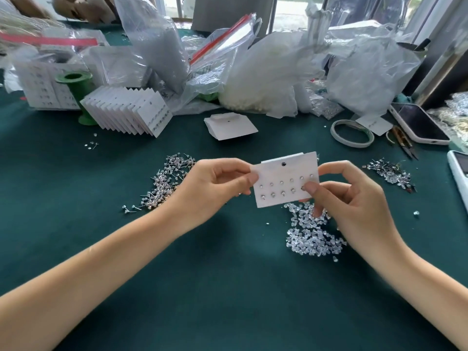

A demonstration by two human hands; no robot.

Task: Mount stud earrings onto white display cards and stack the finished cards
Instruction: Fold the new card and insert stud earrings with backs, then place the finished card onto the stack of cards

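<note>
A: How should this step have been done well?

B: In my judgement the last studs of the lower row were being mounted. The left hand (215,186) pinched the white card (286,182) by its nine o'clock edge, thumb on the front and the other fingers curled behind. That grip needed to be firm, so the card did not bend. The right hand (354,198) gripped the three o'clock side, with its thumb pressed on the front at about four o'clock. I think the push had to go straight, and gently, so the hole would not tear.

A: Where was the card, and how did it look?

B: It was held above the green counter (228,287), not touching it, with the face toward the camera. It had a dark hanging hole at twelve o'clock and two rows of clear studs; the top row looked full, while the thumb hid the end of the lower row. Loose stud earrings (167,183) lay at nine o'clock from it, clear backs (314,234) at five o'clock, and the stack of finished cards (131,111) at ten o'clock.
</note>
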